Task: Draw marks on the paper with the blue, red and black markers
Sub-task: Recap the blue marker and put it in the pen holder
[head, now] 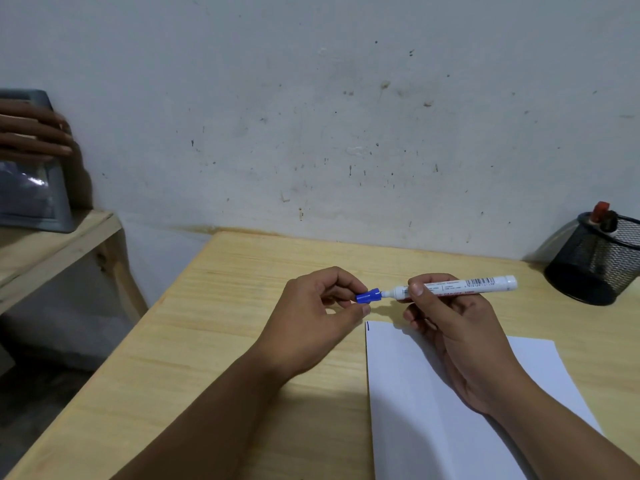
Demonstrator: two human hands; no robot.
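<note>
Right hand (pixel 446 327) grips white marker barrel (pixel 457 285), held level above the wooden table (pixel 214 327). Left hand (pixel 311 317) pinches the blue cap (pixel 368 295) at the marker's tip end (cap and tip just touching or barely apart, cannot tell). Paper (pixel 415 393) lies at 5 o'clock of the cap, short dark mark (pixel 368 326) at its top-left corner. Mesh pen holder (pixel 599 261) at 3 o'clock holds red-capped marker (pixel 599 211).

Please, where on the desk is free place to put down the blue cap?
Bare desk lies left of the paper, under and beyond the left hand, which pinches the cap. A bare strip also runs along the wall, behind the marker in the right hand. The far right corner is crowded by the mesh holder.
</note>
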